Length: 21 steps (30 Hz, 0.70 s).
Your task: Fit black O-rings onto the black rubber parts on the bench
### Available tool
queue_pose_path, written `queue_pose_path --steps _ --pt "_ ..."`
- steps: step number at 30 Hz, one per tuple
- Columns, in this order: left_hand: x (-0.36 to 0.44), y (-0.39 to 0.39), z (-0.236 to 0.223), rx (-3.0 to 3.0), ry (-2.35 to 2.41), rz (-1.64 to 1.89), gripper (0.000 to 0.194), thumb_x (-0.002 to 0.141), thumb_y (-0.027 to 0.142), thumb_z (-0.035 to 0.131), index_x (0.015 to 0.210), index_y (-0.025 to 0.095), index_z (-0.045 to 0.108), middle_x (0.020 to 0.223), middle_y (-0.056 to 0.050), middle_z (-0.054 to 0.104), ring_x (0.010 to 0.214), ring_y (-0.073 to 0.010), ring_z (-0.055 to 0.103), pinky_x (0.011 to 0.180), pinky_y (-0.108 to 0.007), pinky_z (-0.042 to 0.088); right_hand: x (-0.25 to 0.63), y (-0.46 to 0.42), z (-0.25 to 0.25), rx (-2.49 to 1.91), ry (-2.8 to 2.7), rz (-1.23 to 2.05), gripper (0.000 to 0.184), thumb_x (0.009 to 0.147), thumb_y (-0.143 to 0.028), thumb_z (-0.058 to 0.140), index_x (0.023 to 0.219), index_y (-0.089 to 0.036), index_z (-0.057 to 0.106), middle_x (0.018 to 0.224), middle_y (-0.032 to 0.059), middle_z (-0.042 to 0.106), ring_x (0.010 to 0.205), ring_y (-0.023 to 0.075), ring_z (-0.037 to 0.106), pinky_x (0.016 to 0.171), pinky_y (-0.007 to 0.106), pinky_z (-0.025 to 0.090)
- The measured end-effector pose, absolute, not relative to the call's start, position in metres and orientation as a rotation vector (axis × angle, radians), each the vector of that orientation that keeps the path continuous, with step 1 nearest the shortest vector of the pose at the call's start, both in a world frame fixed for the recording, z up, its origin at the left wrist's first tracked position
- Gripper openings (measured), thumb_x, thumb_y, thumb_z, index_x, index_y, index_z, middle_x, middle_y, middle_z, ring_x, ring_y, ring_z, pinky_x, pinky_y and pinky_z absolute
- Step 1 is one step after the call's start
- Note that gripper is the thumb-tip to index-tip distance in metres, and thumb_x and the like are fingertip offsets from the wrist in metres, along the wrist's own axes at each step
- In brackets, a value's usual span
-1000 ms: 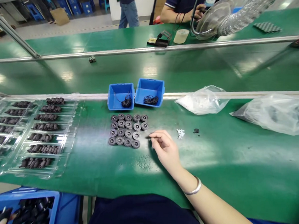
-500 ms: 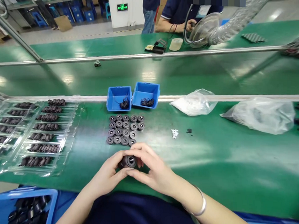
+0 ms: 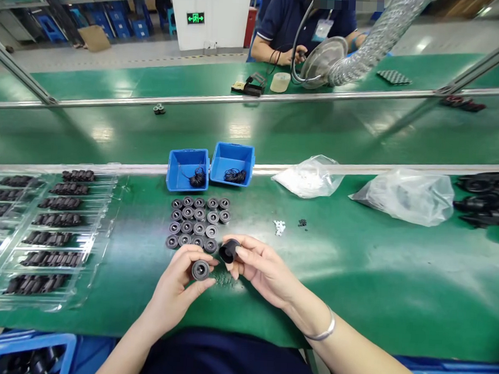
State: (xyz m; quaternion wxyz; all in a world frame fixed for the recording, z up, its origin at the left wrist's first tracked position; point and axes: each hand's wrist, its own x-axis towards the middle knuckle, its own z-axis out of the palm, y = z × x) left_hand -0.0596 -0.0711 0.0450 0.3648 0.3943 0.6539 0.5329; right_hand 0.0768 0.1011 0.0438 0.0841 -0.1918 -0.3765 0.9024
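My left hand is closed round a round black part with ringed steps and a small bright centre, its face turned up toward me. My right hand pinches a black hollow cap, open end tilted to the lower left. The two pieces are apart, a short gap between them. Just beyond my hands, similar round black parts stand in rows on the green bench. Small crumbs lie on the bench between my hands.
Clear trays of black parts lie at left. Two blue bins hold black rings. Small white pieces, tiny black pieces and plastic bags lie to the right. A blue crate stands lower left. Opposite sits a person.
My hands held one black piece together before. Now they have drawn apart, with the round part in my left hand and the cap in my right. The camera view has shifted slightly.
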Motion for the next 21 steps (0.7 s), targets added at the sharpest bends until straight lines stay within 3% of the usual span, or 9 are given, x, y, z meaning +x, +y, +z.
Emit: queue_pose_path --steps 7,11,15,21 --pt "-0.064 -0.070 0.050 1.041 1.832 1.370 0.029 0.087 0.029 0.072 0.115 0.027 0.068 0.115 -0.008 0.060 0.112 -0.0238 0.060 0.100 -0.039 0.050 0.078 0.103 0.041 -0.605 -1.066 2.706 0.032 0.085 -0.031 0.074 0.114 -0.019 0.069 0.085 0.0035 0.067 0.071 0.0109 0.063 0.067 0.023 0.052" --pt "-0.062 -0.068 0.055 0.752 1.618 1.529 0.031 0.084 0.028 0.076 0.113 0.025 0.067 0.113 -0.006 0.069 0.112 -0.0226 0.064 0.102 -0.038 0.050 0.078 0.105 0.041 -0.645 -1.065 2.679 0.031 0.084 -0.031 0.075 0.112 -0.018 0.070 0.083 0.0029 0.067 0.067 0.0105 0.062 0.066 0.024 0.052" --pt "-0.061 -0.068 0.057 0.299 1.231 1.715 0.024 0.090 0.036 0.069 0.111 0.024 0.068 0.113 -0.005 0.071 0.117 -0.0248 0.065 0.103 -0.039 0.052 0.078 0.106 0.040 -0.650 -1.057 2.668 0.030 0.083 -0.030 0.076 0.110 -0.019 0.070 0.082 0.0022 0.066 0.067 0.0103 0.061 0.065 0.024 0.052" --pt "-0.059 -0.068 0.055 -0.055 1.006 1.681 0.033 0.088 0.042 0.070 0.111 0.018 0.070 0.103 -0.006 0.075 0.093 -0.0183 0.074 0.089 -0.031 0.059 0.078 0.103 0.039 -0.650 -1.028 2.685 0.031 0.082 -0.031 0.076 0.109 -0.017 0.071 0.083 0.0027 0.065 0.069 0.0110 0.062 0.064 0.024 0.052"
